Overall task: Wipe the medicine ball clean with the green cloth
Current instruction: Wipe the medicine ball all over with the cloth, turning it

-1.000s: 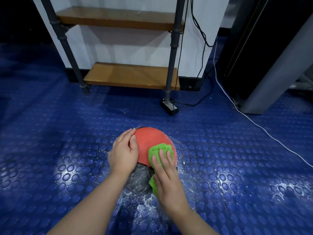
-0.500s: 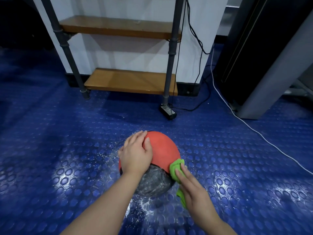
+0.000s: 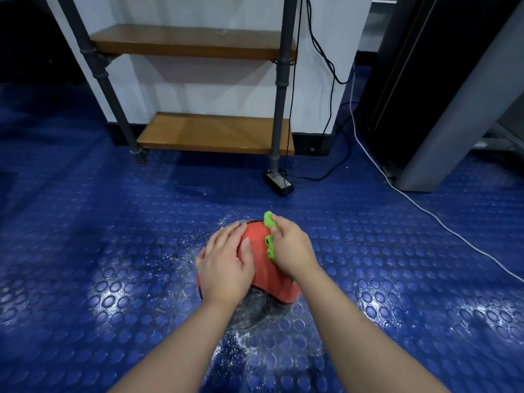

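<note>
I see the medicine ball (image 3: 266,268), red over grey, sitting on the wet blue studded floor (image 3: 113,251), near the camera. The left hand (image 3: 224,265) lies flat on its left side, fingers straight and together. The right hand (image 3: 292,248) curls its fingers round the green cloth (image 3: 269,222), pressing it against the ball's far right
</note>
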Demonstrator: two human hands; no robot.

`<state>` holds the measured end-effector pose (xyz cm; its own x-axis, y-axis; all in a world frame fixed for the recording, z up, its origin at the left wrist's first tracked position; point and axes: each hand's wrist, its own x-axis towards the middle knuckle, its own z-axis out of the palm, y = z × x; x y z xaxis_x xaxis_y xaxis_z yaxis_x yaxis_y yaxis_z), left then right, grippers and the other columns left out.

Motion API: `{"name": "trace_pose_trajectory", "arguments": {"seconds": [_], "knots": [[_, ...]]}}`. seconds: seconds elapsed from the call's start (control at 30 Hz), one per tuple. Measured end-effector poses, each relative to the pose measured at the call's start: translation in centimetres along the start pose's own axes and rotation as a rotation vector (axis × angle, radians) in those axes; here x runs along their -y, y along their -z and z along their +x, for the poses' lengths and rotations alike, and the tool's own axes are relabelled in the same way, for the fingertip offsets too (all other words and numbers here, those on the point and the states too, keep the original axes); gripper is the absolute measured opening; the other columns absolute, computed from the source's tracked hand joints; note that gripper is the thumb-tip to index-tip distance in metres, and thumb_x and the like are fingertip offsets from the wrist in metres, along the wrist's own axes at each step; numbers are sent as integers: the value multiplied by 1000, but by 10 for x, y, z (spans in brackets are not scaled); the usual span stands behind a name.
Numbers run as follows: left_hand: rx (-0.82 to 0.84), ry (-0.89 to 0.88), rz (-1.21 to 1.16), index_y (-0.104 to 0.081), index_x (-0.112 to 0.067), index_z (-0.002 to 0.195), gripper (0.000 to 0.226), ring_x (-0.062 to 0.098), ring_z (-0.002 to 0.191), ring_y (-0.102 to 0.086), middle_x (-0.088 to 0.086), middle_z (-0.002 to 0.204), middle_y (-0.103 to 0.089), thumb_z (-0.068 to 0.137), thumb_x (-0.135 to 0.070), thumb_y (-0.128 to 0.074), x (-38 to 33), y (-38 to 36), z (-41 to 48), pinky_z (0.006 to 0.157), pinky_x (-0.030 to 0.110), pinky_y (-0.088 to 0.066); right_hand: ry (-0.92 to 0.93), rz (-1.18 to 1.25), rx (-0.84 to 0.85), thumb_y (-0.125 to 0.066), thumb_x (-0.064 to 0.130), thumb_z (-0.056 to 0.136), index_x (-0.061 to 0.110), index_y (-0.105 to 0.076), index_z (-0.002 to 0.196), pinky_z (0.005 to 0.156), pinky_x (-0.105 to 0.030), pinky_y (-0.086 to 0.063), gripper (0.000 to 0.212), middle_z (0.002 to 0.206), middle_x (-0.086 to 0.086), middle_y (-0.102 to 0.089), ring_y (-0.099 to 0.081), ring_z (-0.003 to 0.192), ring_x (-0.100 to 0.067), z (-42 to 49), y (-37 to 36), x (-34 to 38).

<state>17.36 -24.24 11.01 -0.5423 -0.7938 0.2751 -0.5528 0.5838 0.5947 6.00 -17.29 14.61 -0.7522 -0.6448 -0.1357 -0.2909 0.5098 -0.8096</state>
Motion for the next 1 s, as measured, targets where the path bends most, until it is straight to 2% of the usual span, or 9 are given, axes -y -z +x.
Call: {"name": "trace_pose_trajectory", "arguments": {"seconds": [0.13,0.2,0.4,0.57,0.63,0.7,0.77,0.83,1.0], "knots": [[27,13,-72,-63,-34,127,59,12,128,-49,-14,133,-60,88,-53,-23,8,4,12,102,46,-41,302,-125,-55,-40,11,99,21,-40,143,119,-25,-6,45,152,4,-30,-14,145,-12,-51,-22,-4],[51,-8,-127,-63,-35,127,57,11,128,-50,-15,133,-60,88,-55,-25,17,8,17,104,48,-41,368,-134,-74,-41,12,100,26,-37,145,119,-26,-3,47,152,12,-23,-6,144,-5,-63,-26,-14],[50,-13,-195,-62,-34,128,56,10,128,-49,-14,134,-59,88,-56,-29,23,9,19,106,48,-41,92,54,-116,-37,20,102,25,-38,144,112,-16,-14,42,153,6,-31,-23,142,-7,-40,-9,-27],[114,97,-279,-52,-33,138,58,11,134,-42,-12,144,-49,87,-59,-42,29,13,26,112,49,-34,-13,91,-12,-42,24,101,25,-45,140,109,-29,-33,40,139,4,-50,-45,129,-15,-4,1,-35],[181,267,-400,-32,-33,150,87,16,140,-35,-6,154,-35,75,-70,-56,36,21,29,116,47,-30,-157,302,6,-46,25,99,27,-52,134,108,-36,-38,35,133,4,-56,-52,124,-17,9,4,-43],[347,706,-662,-11,-36,154,122,25,138,-38,-7,153,-31,58,-76,-75,48,33,26,113,53,-31,-245,565,38,-51,24,97,25,-58,128,101,-44,-46,32,122,-2,-66,-62,112,-21,16,5,-54],[606,1042,-893,-26,-33,151,123,34,125,-52,-2,143,-48,48,-78,-77,62,40,13,101,63,-39,-285,739,75,-55,23,95,24,-58,127,93,-43,-52,32,114,-4,-70,-67,104,-22,17,3,-62],[696,1064,-987,-46,-28,137,115,37,113,-62,8,128,-65,40,-83,-75,74,39,0,88,63,-47,-305,810,107,-57,25,94,26,-59,124,85,-39,-54,30,111,-3,-71,-69,100,-21,14,-1,-65],[536,1025,-1153,-49,-38,134,112,35,114,-63,5,128,-65,35,-76,-84,92,23,-21,87,68,-48,-217,738,32,-55,24,95,29,-63,120,83,-29,-55,26,114,3,-70,-67,99,-11,1,-11,-63]]}}
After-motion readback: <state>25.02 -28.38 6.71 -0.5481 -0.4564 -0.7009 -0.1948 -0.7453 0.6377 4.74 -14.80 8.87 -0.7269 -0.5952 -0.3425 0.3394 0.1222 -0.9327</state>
